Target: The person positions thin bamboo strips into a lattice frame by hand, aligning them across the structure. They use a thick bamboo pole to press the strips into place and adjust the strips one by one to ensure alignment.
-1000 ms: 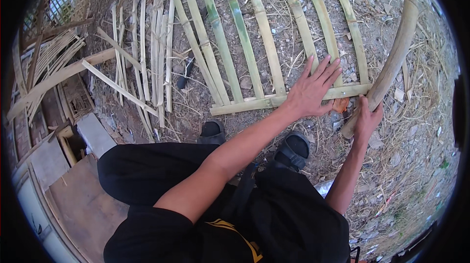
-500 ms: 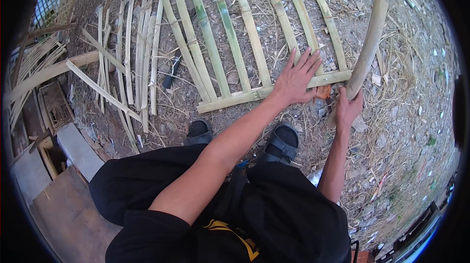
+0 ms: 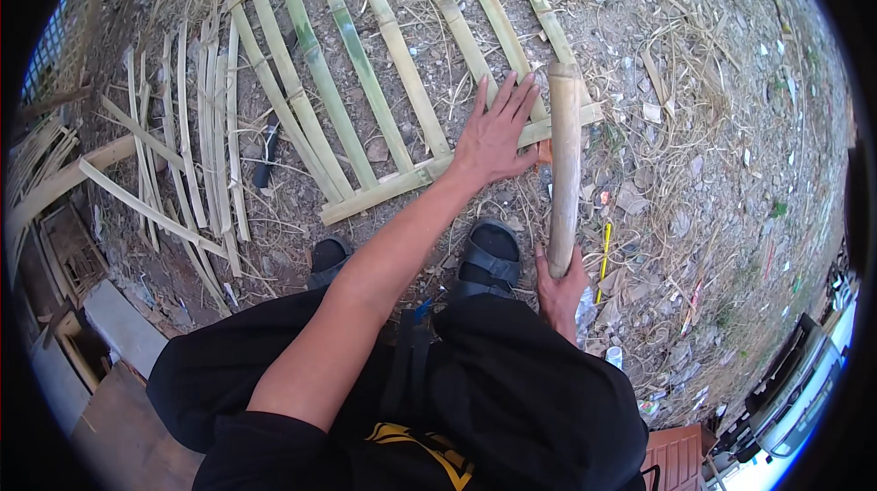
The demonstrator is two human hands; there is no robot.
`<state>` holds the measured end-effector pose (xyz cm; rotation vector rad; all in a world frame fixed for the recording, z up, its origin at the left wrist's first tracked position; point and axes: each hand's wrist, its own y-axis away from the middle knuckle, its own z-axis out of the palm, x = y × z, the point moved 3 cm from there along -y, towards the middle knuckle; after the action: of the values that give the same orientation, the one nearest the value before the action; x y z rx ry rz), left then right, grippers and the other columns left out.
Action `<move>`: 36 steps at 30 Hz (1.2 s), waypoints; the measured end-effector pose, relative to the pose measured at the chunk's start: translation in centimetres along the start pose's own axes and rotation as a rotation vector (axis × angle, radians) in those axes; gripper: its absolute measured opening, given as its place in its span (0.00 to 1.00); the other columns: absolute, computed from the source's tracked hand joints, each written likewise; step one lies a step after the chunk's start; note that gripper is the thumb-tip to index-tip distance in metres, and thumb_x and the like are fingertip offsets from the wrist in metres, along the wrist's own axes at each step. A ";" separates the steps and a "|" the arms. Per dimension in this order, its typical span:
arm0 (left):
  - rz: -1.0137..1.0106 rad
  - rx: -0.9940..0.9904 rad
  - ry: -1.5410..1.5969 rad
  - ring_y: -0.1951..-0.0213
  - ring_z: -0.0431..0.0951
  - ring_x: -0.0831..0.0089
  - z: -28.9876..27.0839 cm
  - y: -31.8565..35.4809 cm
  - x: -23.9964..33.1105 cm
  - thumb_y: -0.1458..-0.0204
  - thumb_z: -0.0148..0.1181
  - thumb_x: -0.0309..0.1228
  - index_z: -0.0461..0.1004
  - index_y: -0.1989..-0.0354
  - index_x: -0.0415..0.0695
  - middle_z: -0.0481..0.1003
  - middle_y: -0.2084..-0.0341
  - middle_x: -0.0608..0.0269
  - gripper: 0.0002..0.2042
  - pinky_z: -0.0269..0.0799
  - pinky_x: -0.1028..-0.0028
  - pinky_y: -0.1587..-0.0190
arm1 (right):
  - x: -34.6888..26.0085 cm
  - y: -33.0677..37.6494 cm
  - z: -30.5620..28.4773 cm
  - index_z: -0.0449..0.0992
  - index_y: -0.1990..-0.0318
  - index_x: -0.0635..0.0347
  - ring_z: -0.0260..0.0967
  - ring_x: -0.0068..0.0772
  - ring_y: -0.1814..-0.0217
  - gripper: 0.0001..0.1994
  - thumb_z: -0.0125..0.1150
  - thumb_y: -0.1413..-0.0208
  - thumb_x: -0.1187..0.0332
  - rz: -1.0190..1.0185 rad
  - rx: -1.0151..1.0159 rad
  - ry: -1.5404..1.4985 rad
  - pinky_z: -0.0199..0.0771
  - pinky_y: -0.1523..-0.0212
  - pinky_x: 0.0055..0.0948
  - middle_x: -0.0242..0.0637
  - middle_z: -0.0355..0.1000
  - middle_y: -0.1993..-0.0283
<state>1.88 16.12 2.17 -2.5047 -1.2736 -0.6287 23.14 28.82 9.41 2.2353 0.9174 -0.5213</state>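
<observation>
A ladder-like panel of split bamboo slats (image 3: 388, 30) lies on the ground in front of me, its near crosspiece (image 3: 379, 194) slanting across the slat ends. My left hand (image 3: 493, 135) presses flat on the right part of that crosspiece, fingers spread over the slat ends. Close to my right knee, my right hand (image 3: 559, 295) grips the near end of a thick, round bamboo stick (image 3: 565, 153). The stick points away from me, its far end over the panel's right corner. Something orange (image 3: 544, 152) shows between my left hand and the stick.
Loose bamboo strips (image 3: 210, 135) lie to the left, with a dark-handled tool (image 3: 266, 158) between them and the panel. Wooden boards (image 3: 128, 331) stand at the lower left. A thin yellow rod (image 3: 604, 263) lies right of the stick. Dry shavings litter the ground.
My right hand has drawn back toward my knee, bringing the bamboo stick nearer and to the left. My left hand stays on the crosspiece. The whole view has shifted, placing the panel further left.
</observation>
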 end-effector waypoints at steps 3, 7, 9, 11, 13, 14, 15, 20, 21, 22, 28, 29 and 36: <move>0.000 0.002 0.024 0.25 0.44 0.54 -0.1 0.0 0.0 0.53 0.56 0.55 0.46 0.27 0.38 0.48 0.27 0.51 0.49 0.32 0.46 0.26 | -0.1 0.7 -0.7 0.72 0.58 0.66 0.75 0.53 0.71 0.15 0.65 0.48 0.67 -0.001 0.059 -0.020 0.73 0.66 0.42 0.53 0.75 0.71; -0.004 0.011 0.026 0.25 0.43 0.55 -0.1 0.1 -0.3 0.55 0.57 0.57 0.45 0.27 0.34 0.46 0.27 0.47 0.52 0.31 0.47 0.26 | -0.4 1.3 -1.8 0.71 0.59 0.67 0.75 0.54 0.72 0.14 0.64 0.47 0.66 -0.015 -0.030 0.011 0.73 0.66 0.42 0.53 0.74 0.72; -0.005 -0.020 -0.014 0.25 0.43 0.55 -0.1 -0.2 -0.2 0.56 0.58 0.57 0.45 0.28 0.33 0.45 0.27 0.46 0.53 0.30 0.48 0.26 | -0.9 1.2 -2.5 0.71 0.59 0.66 0.75 0.48 0.73 0.13 0.64 0.47 0.68 -0.003 -0.019 0.069 0.74 0.67 0.39 0.52 0.74 0.73; -0.007 -0.066 -0.047 0.25 0.42 0.55 0.1 0.1 0.0 0.57 0.58 0.57 0.44 0.28 0.32 0.45 0.26 0.46 0.54 0.29 0.48 0.26 | -3.2 1.0 -3.9 0.71 0.60 0.66 0.75 0.44 0.73 0.13 0.64 0.48 0.69 -0.072 0.058 0.000 0.74 0.67 0.37 0.50 0.74 0.74; 0.004 -0.014 -0.019 0.25 0.41 0.56 -0.1 -0.1 -0.2 0.58 0.59 0.57 0.44 0.28 0.30 0.44 0.26 0.45 0.55 0.29 0.48 0.26 | -3.3 1.2 -4.3 0.71 0.60 0.66 0.75 0.40 0.74 0.12 0.64 0.49 0.70 -0.146 0.136 -0.075 0.74 0.68 0.35 0.49 0.74 0.74; 0.006 -0.013 -0.015 0.25 0.41 0.56 -0.2 -0.1 -0.1 0.58 0.59 0.57 0.44 0.28 0.30 0.44 0.26 0.45 0.55 0.29 0.48 0.26 | -1.7 1.3 -4.1 0.72 0.60 0.65 0.75 0.38 0.74 0.12 0.65 0.50 0.71 -0.139 0.164 -0.158 0.74 0.68 0.34 0.48 0.74 0.74; 0.004 -0.021 -0.018 0.25 0.41 0.55 -0.2 -0.1 0.1 0.58 0.59 0.57 0.44 0.28 0.30 0.44 0.26 0.45 0.55 0.29 0.48 0.26 | -0.3 1.4 -3.9 0.72 0.60 0.65 0.74 0.35 0.74 0.12 0.65 0.50 0.71 -0.133 0.192 -0.242 0.74 0.68 0.33 0.47 0.74 0.75; -0.028 -0.040 0.007 0.25 0.40 0.55 0.0 0.0 -0.3 0.60 0.60 0.55 0.45 0.29 0.29 0.43 0.26 0.44 0.55 0.30 0.46 0.26 | -0.8 1.0 -3.4 0.73 0.58 0.67 0.73 0.37 0.75 0.14 0.62 0.54 0.73 -0.088 0.033 0.299 0.74 0.69 0.33 0.49 0.70 0.77; -0.019 -0.019 -0.003 0.25 0.40 0.55 -0.1 -0.5 -0.4 0.60 0.60 0.55 0.45 0.29 0.29 0.43 0.26 0.44 0.55 0.30 0.45 0.26 | -1.4 0.8 -4.3 0.73 0.58 0.66 0.74 0.38 0.75 0.14 0.62 0.54 0.73 -0.071 0.049 0.163 0.74 0.68 0.33 0.48 0.71 0.77; -0.009 -0.005 -0.005 0.25 0.39 0.54 -0.1 -0.5 -0.2 0.60 0.60 0.55 0.45 0.29 0.29 0.43 0.26 0.44 0.55 0.30 0.44 0.27 | -2.4 1.2 -4.9 0.73 0.57 0.66 0.75 0.38 0.75 0.14 0.62 0.53 0.73 -0.044 0.065 0.034 0.74 0.68 0.33 0.48 0.71 0.77; -0.016 -0.018 -0.024 0.25 0.40 0.54 0.2 0.1 0.1 0.58 0.57 0.56 0.47 0.29 0.29 0.43 0.26 0.44 0.53 0.30 0.44 0.27 | 0.1 3.0 -3.0 0.73 0.58 0.66 0.76 0.39 0.73 0.15 0.64 0.54 0.70 -0.059 0.124 -0.045 0.74 0.67 0.36 0.49 0.73 0.74; -0.021 -0.016 0.004 0.25 0.40 0.54 0.4 0.2 0.0 0.58 0.57 0.55 0.47 0.29 0.29 0.43 0.26 0.44 0.53 0.30 0.44 0.27 | 0.3 3.0 -2.5 0.73 0.58 0.66 0.75 0.40 0.73 0.16 0.64 0.54 0.69 -0.022 0.061 0.066 0.74 0.67 0.37 0.49 0.73 0.73; 0.010 0.013 0.022 0.25 0.41 0.53 0.0 0.0 -0.3 0.56 0.57 0.54 0.48 0.30 0.29 0.45 0.27 0.44 0.51 0.29 0.44 0.26 | 1.7 2.8 -1.3 0.72 0.60 0.67 0.75 0.47 0.72 0.15 0.63 0.55 0.68 0.041 0.058 -0.011 0.74 0.66 0.39 0.51 0.73 0.73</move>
<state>1.72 15.96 2.00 -2.4853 -1.2526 -0.6411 26.49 29.00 10.56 2.2965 0.8584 -0.5476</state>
